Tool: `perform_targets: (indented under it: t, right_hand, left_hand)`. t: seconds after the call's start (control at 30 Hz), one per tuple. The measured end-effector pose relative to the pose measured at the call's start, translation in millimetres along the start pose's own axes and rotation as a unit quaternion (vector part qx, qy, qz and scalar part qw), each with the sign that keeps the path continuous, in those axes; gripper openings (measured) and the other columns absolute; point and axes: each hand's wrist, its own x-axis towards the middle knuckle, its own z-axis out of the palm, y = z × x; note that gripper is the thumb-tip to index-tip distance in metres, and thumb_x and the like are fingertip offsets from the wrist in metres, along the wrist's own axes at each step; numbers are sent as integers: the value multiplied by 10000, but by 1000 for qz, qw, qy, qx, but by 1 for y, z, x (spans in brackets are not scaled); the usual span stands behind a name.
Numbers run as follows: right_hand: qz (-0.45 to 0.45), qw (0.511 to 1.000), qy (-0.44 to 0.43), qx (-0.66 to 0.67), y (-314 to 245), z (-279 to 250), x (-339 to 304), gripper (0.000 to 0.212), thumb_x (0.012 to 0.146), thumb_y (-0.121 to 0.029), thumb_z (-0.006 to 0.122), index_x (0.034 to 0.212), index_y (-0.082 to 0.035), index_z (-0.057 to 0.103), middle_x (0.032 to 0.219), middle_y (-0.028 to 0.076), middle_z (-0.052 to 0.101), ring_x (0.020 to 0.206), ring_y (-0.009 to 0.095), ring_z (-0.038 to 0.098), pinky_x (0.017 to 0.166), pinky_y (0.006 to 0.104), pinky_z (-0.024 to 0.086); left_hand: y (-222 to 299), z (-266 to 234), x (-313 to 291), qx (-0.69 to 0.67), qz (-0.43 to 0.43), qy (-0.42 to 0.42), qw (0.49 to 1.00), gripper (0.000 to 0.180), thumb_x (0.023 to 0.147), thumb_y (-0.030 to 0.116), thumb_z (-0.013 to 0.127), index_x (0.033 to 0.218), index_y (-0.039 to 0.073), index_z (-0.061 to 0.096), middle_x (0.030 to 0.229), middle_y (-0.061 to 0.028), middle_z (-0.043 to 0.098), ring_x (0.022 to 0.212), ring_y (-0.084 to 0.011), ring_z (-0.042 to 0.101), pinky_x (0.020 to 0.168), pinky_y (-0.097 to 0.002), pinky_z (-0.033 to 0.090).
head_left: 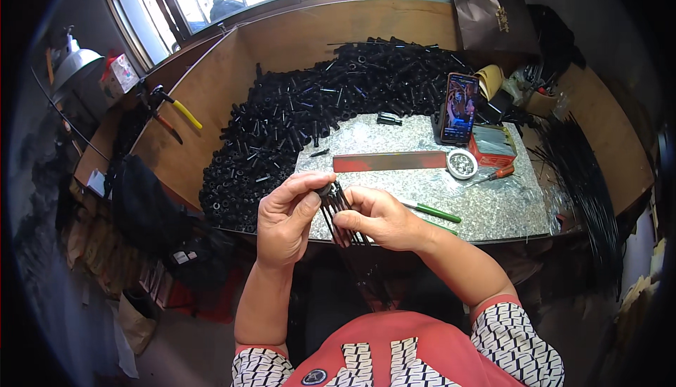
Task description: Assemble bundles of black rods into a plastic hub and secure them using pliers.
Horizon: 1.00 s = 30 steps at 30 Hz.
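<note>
A bundle of thin black rods [352, 239] is held in front of my chest, over the near edge of the worktop, and hangs down toward my lap. My left hand [285, 218] pinches the bundle's top end, where a small dark round piece shows between thumb and fingers. From the other side, my right hand [380, 219] closes on the rods just below, its thumb lying across them. The lower ends of the rods blur into the dark background. Green-handled tools [438, 212] lie just beyond my right wrist on the speckled board [415, 133].
A large heap of black tubular parts [303, 98] fills the wooden-walled bench. On the board are a red-and-grey bar [387, 162], a round white dish [462, 164], a red-handled screwdriver [502, 171] and a propped phone [459, 109]. Long black rods [584, 190] lie right; yellow-handled pliers [183, 110] hang left.
</note>
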Motion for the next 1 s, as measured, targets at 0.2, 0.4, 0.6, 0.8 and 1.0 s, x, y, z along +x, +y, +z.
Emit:
perform_targets:
  t: [0.2, 0.4, 0.6, 0.8, 1.0]
  right_hand:
    - [-7, 1000, 2, -2, 1, -3, 1, 167, 978, -181, 509, 947, -18, 515, 825, 61, 603, 735, 123, 590, 676, 280, 496]
    - [-3, 999, -41, 22, -3, -5, 1, 196, 978, -215, 508, 950, -22, 526, 839, 74, 617, 756, 140, 611, 690, 279, 502]
    - [10, 995, -88, 41, -3, -9, -1, 271, 963, -292, 533, 970, -21, 542, 825, 75, 625, 767, 156, 629, 700, 297, 510]
    - [29, 990, -110, 80, -2, -11, -4, 305, 939, -311, 572, 998, -12, 553, 842, 90, 639, 754, 174, 636, 698, 316, 518]
    - [16, 996, -83, 32, -4, -12, -5, 264, 940, -287, 580, 894, -33, 523, 784, 72, 636, 707, 144, 621, 655, 278, 486]
  left_hand:
    - [4, 3, 3, -3, -26, 16, 1000, 272, 881, -29, 571, 1152, -30, 601, 1345, -122, 415, 1184, -165, 461, 1002, -287, 376]
    - [3, -4, 7, -40, -49, -37, 997, 246, 879, 10, 596, 1120, -18, 629, 1342, -139, 422, 1245, -179, 406, 1029, -310, 345]
    - [1, -5, 8, -68, -43, -84, 993, 249, 867, 27, 624, 1111, -23, 637, 1343, -161, 432, 1251, -205, 422, 1026, -327, 363]
    - [3, -4, 8, -81, -58, -115, 988, 258, 860, 29, 637, 1111, -30, 635, 1333, -179, 449, 1235, -227, 456, 1014, -335, 386]
    - [5, 2, 11, -46, -50, -110, 992, 255, 855, 45, 651, 1101, -25, 650, 1309, -180, 479, 1236, -237, 451, 1030, -355, 365]
